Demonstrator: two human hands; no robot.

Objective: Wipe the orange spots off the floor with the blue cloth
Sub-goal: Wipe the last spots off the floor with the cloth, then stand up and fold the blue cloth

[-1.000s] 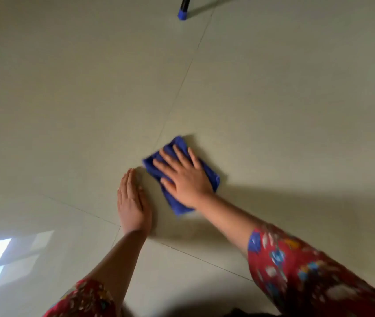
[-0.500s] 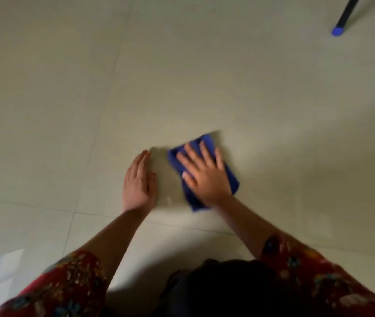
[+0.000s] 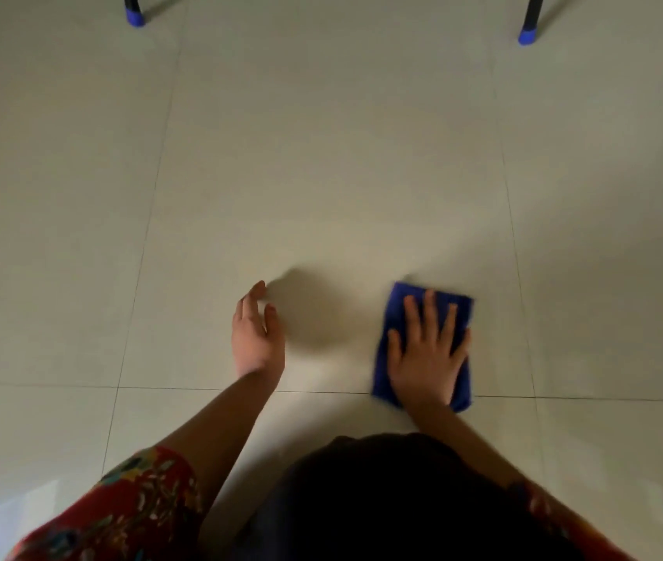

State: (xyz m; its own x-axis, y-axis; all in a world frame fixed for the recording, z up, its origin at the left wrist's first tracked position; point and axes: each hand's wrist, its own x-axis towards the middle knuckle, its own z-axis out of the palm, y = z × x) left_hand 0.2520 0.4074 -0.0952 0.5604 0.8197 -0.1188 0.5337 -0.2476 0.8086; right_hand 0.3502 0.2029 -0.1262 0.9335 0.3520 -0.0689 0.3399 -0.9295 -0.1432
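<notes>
Wiping stroke: right hand [image 3: 426,358] presses blue cloth [image 3: 380,370] flat on floor [image 3: 321,155]; left hand [image 3: 257,338] relaxed, empty. Next: locate any orange spots.

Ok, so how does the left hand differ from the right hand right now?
The right hand lies palm down on the cloth; the left hand touches no cloth. The right hand's fingers are spread wide; the left hand's are close together. The right hand is flat; the left hand is turned on edge over bare floor. Both are open, fingers pointing away from the person.
</notes>
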